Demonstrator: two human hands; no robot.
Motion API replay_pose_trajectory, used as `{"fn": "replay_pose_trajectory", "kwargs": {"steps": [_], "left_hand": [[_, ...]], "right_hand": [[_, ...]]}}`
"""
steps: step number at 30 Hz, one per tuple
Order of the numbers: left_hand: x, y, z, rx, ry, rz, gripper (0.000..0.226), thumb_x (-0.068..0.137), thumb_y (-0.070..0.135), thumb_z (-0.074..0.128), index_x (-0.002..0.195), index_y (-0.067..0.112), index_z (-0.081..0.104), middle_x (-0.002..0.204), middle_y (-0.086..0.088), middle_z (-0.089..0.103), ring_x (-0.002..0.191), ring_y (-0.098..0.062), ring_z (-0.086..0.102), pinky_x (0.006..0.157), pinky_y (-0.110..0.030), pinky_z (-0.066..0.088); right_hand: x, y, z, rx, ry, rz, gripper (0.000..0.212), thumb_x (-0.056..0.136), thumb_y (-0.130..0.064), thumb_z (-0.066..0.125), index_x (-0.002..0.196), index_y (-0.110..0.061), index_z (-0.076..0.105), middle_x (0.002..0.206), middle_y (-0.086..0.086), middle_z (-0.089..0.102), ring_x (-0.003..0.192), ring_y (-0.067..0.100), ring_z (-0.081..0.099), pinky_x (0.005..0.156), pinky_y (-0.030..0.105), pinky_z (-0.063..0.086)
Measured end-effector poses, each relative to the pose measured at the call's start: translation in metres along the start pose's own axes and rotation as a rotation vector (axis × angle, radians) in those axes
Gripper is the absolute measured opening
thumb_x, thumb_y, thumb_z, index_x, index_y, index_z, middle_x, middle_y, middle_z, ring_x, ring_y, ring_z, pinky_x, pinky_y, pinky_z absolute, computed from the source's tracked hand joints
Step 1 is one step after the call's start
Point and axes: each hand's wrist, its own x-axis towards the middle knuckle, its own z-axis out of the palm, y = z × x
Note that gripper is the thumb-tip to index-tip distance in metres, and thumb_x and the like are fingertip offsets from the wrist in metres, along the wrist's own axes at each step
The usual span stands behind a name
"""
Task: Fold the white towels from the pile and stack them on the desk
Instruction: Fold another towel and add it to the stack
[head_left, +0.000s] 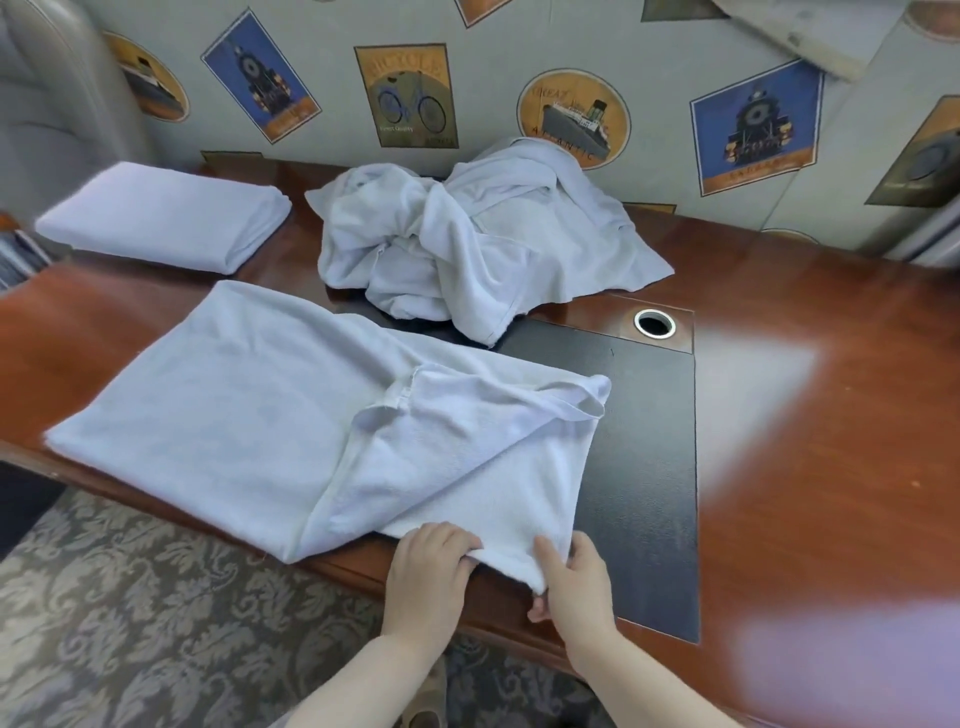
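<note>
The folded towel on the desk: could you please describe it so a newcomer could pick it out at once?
Start at the wooden desk and go to its far left corner. The folded towel lies there, left of the crumpled pile. It alone is a neat, flat rectangle, and neither hand touches it.

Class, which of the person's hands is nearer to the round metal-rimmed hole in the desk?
Right. The right hand pinches the white towel's near corner, below the round metal-rimmed hole; the left hand grips the same edge farther left.

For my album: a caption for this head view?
Both hands grip a white towel on the desk, folded towel and pile behind.
</note>
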Motion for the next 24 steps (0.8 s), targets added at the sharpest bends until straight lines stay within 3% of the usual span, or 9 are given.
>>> {"fn": "replay_pose_trajectory", "kwargs": {"steps": [3, 6, 10, 12, 14, 16, 17, 21, 24], "left_hand": [[-0.012, 0.004, 0.004, 0.02, -0.042, -0.043, 0.012, 0.08, 0.011, 0.076, 0.083, 0.022, 0.071, 0.084, 0.012, 0.065, 0.084, -0.013, 0.062, 0.079, -0.019, 0.036], [-0.019, 0.007, 0.015, 0.026, -0.115, -0.093, 0.01, 0.093, 0.023, 0.061, 0.096, 0.026, 0.071, 0.097, 0.016, 0.063, 0.098, -0.007, 0.054, 0.086, -0.015, 0.032], [-0.022, 0.011, 0.022, -0.111, -0.155, -0.22, 0.028, 0.085, 0.006, 0.058, 0.091, 0.033, 0.066, 0.094, 0.024, 0.056, 0.097, 0.0, 0.051, 0.085, -0.01, 0.038], [-0.016, 0.008, 0.018, -0.29, -0.025, -0.448, 0.038, 0.084, 0.001, 0.053, 0.088, 0.038, 0.06, 0.096, 0.023, 0.058, 0.096, 0.0, 0.055, 0.077, -0.008, 0.04], [-0.001, -0.001, 0.007, -0.405, 0.193, -0.614, 0.034, 0.086, 0.0, 0.054, 0.092, 0.033, 0.06, 0.102, 0.016, 0.061, 0.102, -0.008, 0.059, 0.08, -0.014, 0.041], [0.017, -0.012, -0.005, -0.35, 0.294, -0.643, 0.028, 0.086, 0.001, 0.058, 0.103, 0.024, 0.063, 0.109, 0.006, 0.06, 0.11, -0.019, 0.057, 0.088, -0.025, 0.043], [0.026, -0.017, -0.01, -0.255, 0.27, -0.632, 0.031, 0.084, 0.005, 0.063, 0.111, 0.022, 0.062, 0.116, 0.002, 0.057, 0.116, -0.024, 0.053, 0.093, -0.029, 0.042], [0.045, -0.028, -0.018, 0.078, -0.047, -0.805, 0.098, 0.067, 0.052, 0.076, 0.146, 0.035, 0.02, 0.156, -0.001, 0.015, 0.142, -0.025, 0.016, 0.113, -0.042, 0.022], [0.047, -0.033, -0.015, 0.081, -0.044, -0.888, 0.111, 0.06, 0.059, 0.077, 0.148, 0.025, 0.018, 0.146, -0.003, 0.034, 0.136, -0.025, 0.029, 0.11, -0.043, 0.026]], "right_hand": [[-0.003, 0.004, -0.01, -0.174, 0.008, -0.087, 0.016, 0.096, -0.03, 0.057, 0.092, -0.016, 0.052, 0.072, 0.013, 0.059, 0.049, 0.024, 0.054, 0.042, 0.038, 0.051], [-0.003, 0.008, -0.022, -0.384, -0.033, -0.164, 0.011, 0.095, -0.029, 0.056, 0.092, -0.021, 0.049, 0.071, 0.006, 0.062, 0.063, 0.03, 0.06, 0.06, 0.048, 0.056], [-0.005, 0.014, -0.035, -0.359, -0.119, -0.066, 0.013, 0.091, -0.023, 0.059, 0.096, -0.018, 0.049, 0.07, 0.01, 0.064, 0.052, 0.026, 0.061, 0.057, 0.046, 0.058], [-0.005, 0.014, -0.038, -0.3, -0.167, -0.009, 0.02, 0.086, -0.018, 0.065, 0.098, -0.017, 0.049, 0.06, 0.012, 0.066, 0.047, 0.025, 0.062, 0.053, 0.044, 0.059], [-0.007, 0.013, -0.039, -0.283, -0.194, 0.033, 0.024, 0.082, -0.018, 0.07, 0.098, -0.016, 0.052, 0.06, 0.011, 0.067, 0.049, 0.023, 0.064, 0.048, 0.038, 0.057], [-0.008, 0.011, -0.037, -0.303, -0.224, 0.048, 0.02, 0.08, -0.022, 0.073, 0.094, -0.015, 0.06, 0.063, 0.01, 0.068, 0.051, 0.021, 0.067, 0.043, 0.031, 0.052], [-0.008, 0.011, -0.036, -0.315, -0.237, 0.049, 0.017, 0.08, -0.023, 0.073, 0.091, -0.015, 0.064, 0.064, 0.008, 0.068, 0.052, 0.021, 0.068, 0.042, 0.028, 0.05], [-0.005, 0.014, -0.033, -0.32, -0.261, 0.052, 0.011, 0.081, -0.021, 0.07, 0.091, -0.016, 0.068, 0.071, 0.003, 0.073, 0.056, 0.025, 0.071, 0.043, 0.027, 0.048], [-0.004, 0.012, -0.03, -0.244, -0.246, 0.075, 0.014, 0.084, -0.019, 0.066, 0.098, -0.019, 0.066, 0.078, 0.005, 0.074, 0.059, 0.027, 0.072, 0.044, 0.028, 0.049]]}}
